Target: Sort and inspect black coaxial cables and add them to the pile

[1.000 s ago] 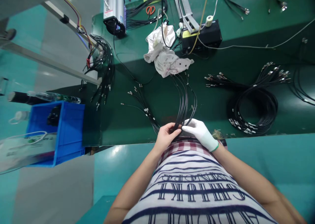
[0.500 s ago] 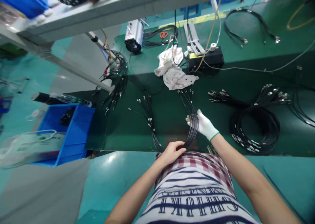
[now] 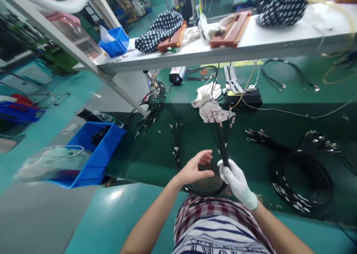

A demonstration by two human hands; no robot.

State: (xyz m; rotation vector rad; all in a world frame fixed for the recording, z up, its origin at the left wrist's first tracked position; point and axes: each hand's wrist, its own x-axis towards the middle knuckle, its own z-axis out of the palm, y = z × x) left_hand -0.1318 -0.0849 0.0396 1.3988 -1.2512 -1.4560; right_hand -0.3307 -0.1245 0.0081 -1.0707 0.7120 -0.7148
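Observation:
My right hand point(image 3: 235, 179), in a white glove, grips a bundle of thin black cables point(image 3: 223, 144). The bundle's upper ends stand up from my fist and fan out, with small pinkish-silver connectors at the tips. Below the fist the cables curve left along the table's front edge, then up to another spread of connector ends point(image 3: 175, 150). My bare left hand point(image 3: 196, 167) hovers left of the gripped part, fingers and thumb apart, with nothing between them. The cable loop passes beneath it.
A thick coil of black cables point(image 3: 302, 183) lies on the green table at right. White cloths point(image 3: 209, 101) and a black box point(image 3: 247, 98) sit behind my hands. A blue bin point(image 3: 97, 161) stands at left. A shelf point(image 3: 195, 53) crosses above, with loose cables hanging near its post.
My right hand has closed around the cable bundle and its ends now stand together. My left hand has come off the cables and opened. The head view has tilted up.

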